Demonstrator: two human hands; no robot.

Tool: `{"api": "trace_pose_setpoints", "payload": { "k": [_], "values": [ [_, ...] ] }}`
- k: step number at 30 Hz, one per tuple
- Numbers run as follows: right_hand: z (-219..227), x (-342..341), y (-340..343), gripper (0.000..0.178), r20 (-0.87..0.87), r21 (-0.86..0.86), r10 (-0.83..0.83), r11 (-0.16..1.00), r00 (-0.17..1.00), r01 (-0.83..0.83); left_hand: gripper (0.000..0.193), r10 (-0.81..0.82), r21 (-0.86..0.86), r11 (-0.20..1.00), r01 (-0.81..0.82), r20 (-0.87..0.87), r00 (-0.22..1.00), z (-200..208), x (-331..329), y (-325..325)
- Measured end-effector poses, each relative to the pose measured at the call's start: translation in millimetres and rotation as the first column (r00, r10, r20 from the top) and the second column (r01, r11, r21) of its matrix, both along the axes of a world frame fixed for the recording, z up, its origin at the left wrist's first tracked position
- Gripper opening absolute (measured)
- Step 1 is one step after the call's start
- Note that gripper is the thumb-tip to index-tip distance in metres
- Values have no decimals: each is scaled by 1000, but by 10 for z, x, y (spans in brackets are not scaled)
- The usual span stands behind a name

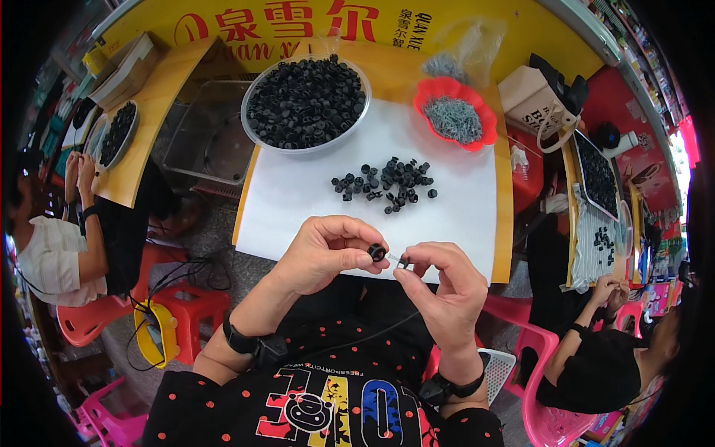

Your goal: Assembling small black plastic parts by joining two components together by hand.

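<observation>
My left hand point(337, 242) pinches a small black round plastic piece point(377, 252) with a hollow end, held above the front edge of the white sheet. Close beside it, my right hand point(441, 272) grips a smaller black plastic piece point(403, 263) between thumb and fingertips. A thin silvery spring point(394, 258) spans the short gap between the two pieces. Beyond my hands lies a loose pile of small black plastic pieces point(401, 179) on the white sheet point(298, 201).
A clear round tub point(244, 119) heaped with black pieces stands at the back left. A red scalloped bowl point(488, 138) of slender grey metal parts sits back right, by a clear plastic bag point(480, 48). Co-workers sit at tables on both sides.
</observation>
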State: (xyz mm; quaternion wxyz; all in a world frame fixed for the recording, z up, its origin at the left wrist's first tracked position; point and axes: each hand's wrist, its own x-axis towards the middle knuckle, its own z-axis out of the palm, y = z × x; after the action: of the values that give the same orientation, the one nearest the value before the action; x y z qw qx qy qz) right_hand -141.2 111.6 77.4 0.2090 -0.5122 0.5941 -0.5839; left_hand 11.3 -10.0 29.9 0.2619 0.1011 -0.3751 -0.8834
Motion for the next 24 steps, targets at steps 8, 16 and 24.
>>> {"api": "trace_pose_setpoints", "payload": {
  "k": [8, 16, 24],
  "values": [
    [18, 12, -48, 28, -174, -35, 5, 999, 985, -11, 21, 10, 26, 1000, -9, -7, 1000, -123, -5, -4],
    [34, 43, -33, 26, -157, 30, -5, 999, 988, 9, 19, 16, 0, 1000, -16, 31, 999, -106, -23, 24],
    [-10, 42, -25, 26, -195, 43, 5, 999, 981, 4, 19, 29, -27, 999, -27, 65, 997, -88, -18, 42]
  ]
}}
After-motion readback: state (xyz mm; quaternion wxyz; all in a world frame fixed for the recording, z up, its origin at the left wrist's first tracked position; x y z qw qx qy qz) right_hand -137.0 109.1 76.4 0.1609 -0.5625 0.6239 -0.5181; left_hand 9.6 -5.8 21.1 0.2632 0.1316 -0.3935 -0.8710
